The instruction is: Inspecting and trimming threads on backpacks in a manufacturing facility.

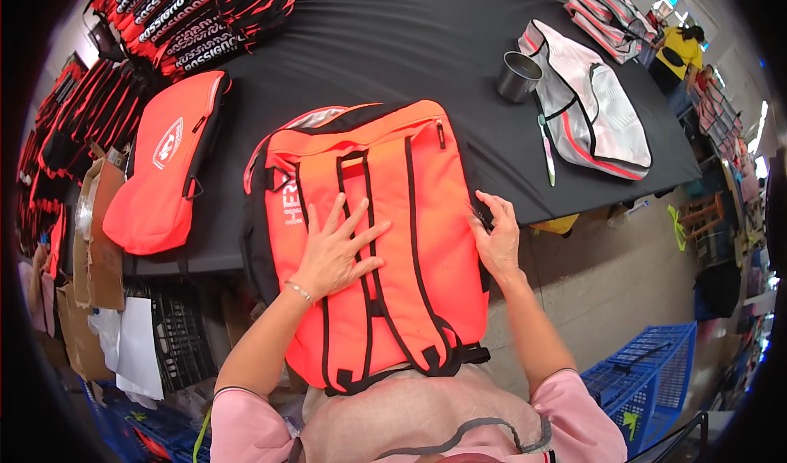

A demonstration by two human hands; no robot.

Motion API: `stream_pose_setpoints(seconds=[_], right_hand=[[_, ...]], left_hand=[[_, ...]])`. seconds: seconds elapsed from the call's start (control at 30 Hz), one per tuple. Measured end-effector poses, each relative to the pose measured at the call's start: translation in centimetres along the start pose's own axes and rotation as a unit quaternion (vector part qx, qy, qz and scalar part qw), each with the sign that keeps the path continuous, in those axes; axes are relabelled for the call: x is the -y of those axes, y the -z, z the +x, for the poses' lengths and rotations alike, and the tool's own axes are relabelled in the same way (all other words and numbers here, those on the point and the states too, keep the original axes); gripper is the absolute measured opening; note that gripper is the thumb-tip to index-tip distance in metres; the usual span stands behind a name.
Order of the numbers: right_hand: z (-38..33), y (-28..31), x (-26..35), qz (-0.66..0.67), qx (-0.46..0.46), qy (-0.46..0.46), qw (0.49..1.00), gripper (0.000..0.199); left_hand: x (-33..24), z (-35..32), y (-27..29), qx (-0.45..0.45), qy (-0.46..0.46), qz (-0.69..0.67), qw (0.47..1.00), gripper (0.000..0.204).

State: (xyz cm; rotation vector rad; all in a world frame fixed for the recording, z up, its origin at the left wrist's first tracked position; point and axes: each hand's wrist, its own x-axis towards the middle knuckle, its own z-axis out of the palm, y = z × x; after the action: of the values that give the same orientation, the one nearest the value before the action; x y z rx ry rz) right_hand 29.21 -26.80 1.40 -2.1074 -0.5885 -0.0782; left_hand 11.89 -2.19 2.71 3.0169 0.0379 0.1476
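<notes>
A bright orange-red backpack point(449, 250) with black trim lies with its shoulder straps up, its lower end against my apron and its upper part on the black-covered table. My left hand point(334, 254) rests flat on the straps, fingers spread. At the backpack's right edge, my right hand point(498, 238) has bent fingers and thumb around a black part of its side. Part of that grip is hidden. A narrow orange-red bag point(166, 164) with a white emblem lies to the left on the table.
Black-and-red bags point(193, 24) are stacked at the far left. On the table's right are a dark metal cup point(518, 78), a toothbrush-like tool point(548, 147) and a grey-white bag piece point(602, 119). Cardboard point(97, 233) stands left; a blue crate point(648, 373) sits lower right.
</notes>
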Motion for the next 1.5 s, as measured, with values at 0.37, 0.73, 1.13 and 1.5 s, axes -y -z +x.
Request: stream_pose_setpoints(seconds=[0.37,0.73,1.13,1.5], right_hand=[[8.8,0.5,0.9,0.101,0.003,-0.039,0.994,0.027],[16.4,-0.9,-6.4,-0.12,-0.078,0.12,0.982,0.042],[13.9,7.1,-11.5,-0.329,-0.12,-0.09,0.932,0.02],[24.1,13.6,-4.2,-0.262,-0.093,0.167,0.946,0.017]], left_hand=[[-0.2,-1.7,-0.1,0.003,-0.025,-0.047,0.999,0.055],[-1.8,-17.5,2.9,-0.262,0.413,-0.042,0.871,0.068],[-2.1,-19.4,0.0,-0.203,0.457,-0.594,0.629,0.051],[13.3,-17.3,7.5,-0.076,0.45,-0.502,0.735,0.031]])
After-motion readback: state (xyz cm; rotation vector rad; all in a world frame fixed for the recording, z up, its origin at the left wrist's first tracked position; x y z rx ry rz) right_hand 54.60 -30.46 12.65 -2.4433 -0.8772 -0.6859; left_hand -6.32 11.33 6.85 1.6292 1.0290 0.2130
